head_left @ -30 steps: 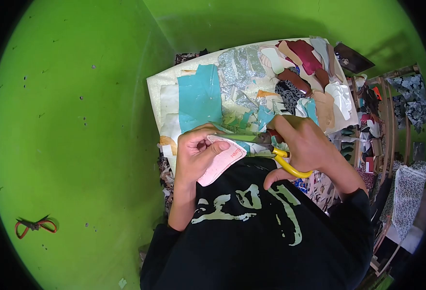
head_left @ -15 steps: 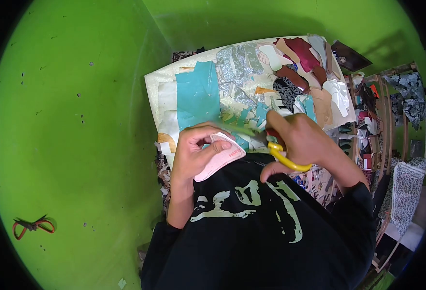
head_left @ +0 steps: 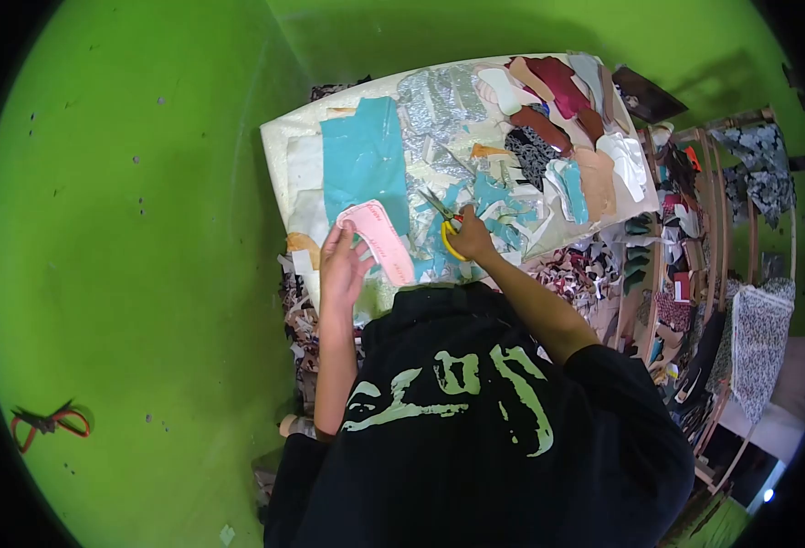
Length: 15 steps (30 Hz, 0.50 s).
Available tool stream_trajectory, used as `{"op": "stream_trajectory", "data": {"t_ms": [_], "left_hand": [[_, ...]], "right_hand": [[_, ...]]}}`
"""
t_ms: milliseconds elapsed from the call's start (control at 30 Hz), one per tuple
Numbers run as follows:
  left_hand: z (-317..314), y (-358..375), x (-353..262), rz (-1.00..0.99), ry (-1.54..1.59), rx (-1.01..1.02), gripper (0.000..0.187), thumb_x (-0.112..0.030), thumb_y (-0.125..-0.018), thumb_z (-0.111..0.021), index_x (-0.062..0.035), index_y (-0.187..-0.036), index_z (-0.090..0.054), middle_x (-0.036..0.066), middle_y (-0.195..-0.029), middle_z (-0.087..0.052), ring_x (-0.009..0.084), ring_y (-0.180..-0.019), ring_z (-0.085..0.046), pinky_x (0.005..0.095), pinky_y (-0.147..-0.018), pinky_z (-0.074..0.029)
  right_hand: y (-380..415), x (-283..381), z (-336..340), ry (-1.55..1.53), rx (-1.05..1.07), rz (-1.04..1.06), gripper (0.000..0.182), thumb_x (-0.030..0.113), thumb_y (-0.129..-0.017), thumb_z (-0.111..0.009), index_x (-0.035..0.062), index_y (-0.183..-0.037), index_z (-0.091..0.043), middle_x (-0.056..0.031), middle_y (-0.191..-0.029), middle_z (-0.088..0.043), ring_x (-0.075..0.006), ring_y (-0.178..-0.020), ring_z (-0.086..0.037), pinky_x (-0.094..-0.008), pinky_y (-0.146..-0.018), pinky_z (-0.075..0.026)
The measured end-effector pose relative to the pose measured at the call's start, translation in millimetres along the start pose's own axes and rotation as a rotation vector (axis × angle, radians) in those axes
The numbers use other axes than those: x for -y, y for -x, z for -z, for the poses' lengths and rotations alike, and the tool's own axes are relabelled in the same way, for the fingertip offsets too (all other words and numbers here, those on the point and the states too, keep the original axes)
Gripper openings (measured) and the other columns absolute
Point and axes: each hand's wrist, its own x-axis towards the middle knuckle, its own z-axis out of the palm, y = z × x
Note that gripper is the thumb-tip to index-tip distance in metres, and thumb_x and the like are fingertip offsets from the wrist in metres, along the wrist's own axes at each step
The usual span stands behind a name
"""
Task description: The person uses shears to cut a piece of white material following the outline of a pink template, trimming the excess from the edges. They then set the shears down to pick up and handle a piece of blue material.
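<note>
My left hand [head_left: 340, 269] grips a pale pink insole-shaped piece [head_left: 379, 239] with faint red lettering, its upper end between my thumb and fingers. The piece is held up over the near edge of a large teal sheet [head_left: 362, 155]. In my right hand [head_left: 473, 239] is a pair of scissors [head_left: 449, 239] with yellow handles, its blades pointing up and left over the table. The blades are a short way right of the pink piece and apart from it. Teal and white offcuts [head_left: 494, 196] lie around the scissors.
The table [head_left: 284, 137] carries silvery sheets, white sheets and several cut pieces in brown, maroon, black and white [head_left: 621, 164]. Wooden racks [head_left: 708, 210] with material stand at the right. Red-handled snips [head_left: 51, 423] hang on the green wall. Scraps [head_left: 576, 283] are heaped below the table.
The pink piece has swung out from my body to over the teal sheet and now shows its length. My right hand has moved forward and left with the scissors, onto the offcuts.
</note>
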Motion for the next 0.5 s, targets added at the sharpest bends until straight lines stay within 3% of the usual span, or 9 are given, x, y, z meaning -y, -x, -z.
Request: {"op": "stream_trajectory", "data": {"t_ms": [133, 233, 267, 367, 467, 500], "left_hand": [[9, 8, 9, 0.131, 0.121, 0.035, 0.04, -0.033, -0.106, -0.042, -0.0169, -0.142, -0.035, 0.01, -0.136, -0.052, 0.0334, -0.121, -0.058, 0.0554, -0.09, -0.054], [9, 16, 7, 0.193, 0.098, 0.051, 0.04, -0.033, -0.106, -0.041, -0.0196, -0.143, -0.034, 0.011, -0.138, -0.052, 0.0336, -0.122, -0.057, 0.055, -0.09, -0.054], [10, 17, 6, 0.201, 0.075, 0.068, 0.04, -0.034, -0.107, -0.04, -0.0206, -0.144, -0.033, 0.01, -0.138, -0.052, 0.0331, -0.121, -0.058, 0.0546, -0.091, -0.053], [12, 14, 9, 0.228, 0.053, 0.101, 0.041, -0.033, -0.107, -0.039, -0.0212, -0.145, -0.03, 0.01, -0.138, -0.051, 0.0314, -0.119, -0.059, 0.0519, -0.095, -0.052], [12, 5, 22, 0.259, 0.104, 0.099, 0.044, -0.027, -0.106, -0.043, -0.0164, -0.146, -0.029, 0.013, -0.137, -0.052, 0.0288, -0.118, -0.06, 0.0452, -0.099, -0.05], [14, 1, 27, 0.27, 0.116, 0.099, 0.045, -0.025, -0.106, -0.044, -0.0141, -0.147, -0.028, 0.013, -0.136, -0.052, 0.0275, -0.118, -0.06, 0.0423, -0.099, -0.05]], "right_hand": [[13, 2, -12, 0.009, 0.032, 0.123, 0.073, 0.032, -0.074, -0.075, -0.0023, -0.131, -0.043, -0.0288, -0.108, -0.064, -0.045, -0.102, -0.063, -0.0499, -0.088, -0.05], [28, 24, -7, 0.049, 0.002, 0.113, 0.065, 0.037, -0.081, -0.072, -0.0028, -0.128, -0.052, -0.0273, -0.108, -0.065, -0.0463, -0.104, -0.062, -0.0489, -0.094, -0.048], [35, 35, -3, 0.045, -0.039, 0.109, 0.06, 0.045, -0.086, -0.069, -0.0031, -0.12, -0.06, -0.0197, -0.104, -0.067, -0.0362, -0.099, -0.065, -0.0422, -0.091, -0.049], [66, 91, 23, -0.787, 0.284, -0.054, 0.051, 0.041, -0.086, -0.073, -0.0024, -0.111, -0.063, -0.0105, -0.093, -0.067, -0.019, -0.083, -0.065, -0.0312, -0.076, -0.051], [97, 122, 24, -0.873, 0.267, -0.071, 0.038, 0.03, -0.084, -0.079, -0.0009, -0.101, -0.065, -0.0032, -0.083, -0.064, -0.007, -0.071, -0.056, -0.0224, -0.062, -0.046], [98, 119, 17, -0.878, 0.198, -0.047, 0.034, 0.026, -0.084, -0.079, -0.0006, -0.099, -0.065, -0.003, -0.081, -0.063, -0.0069, -0.068, -0.055, -0.0224, -0.06, -0.045]]}}
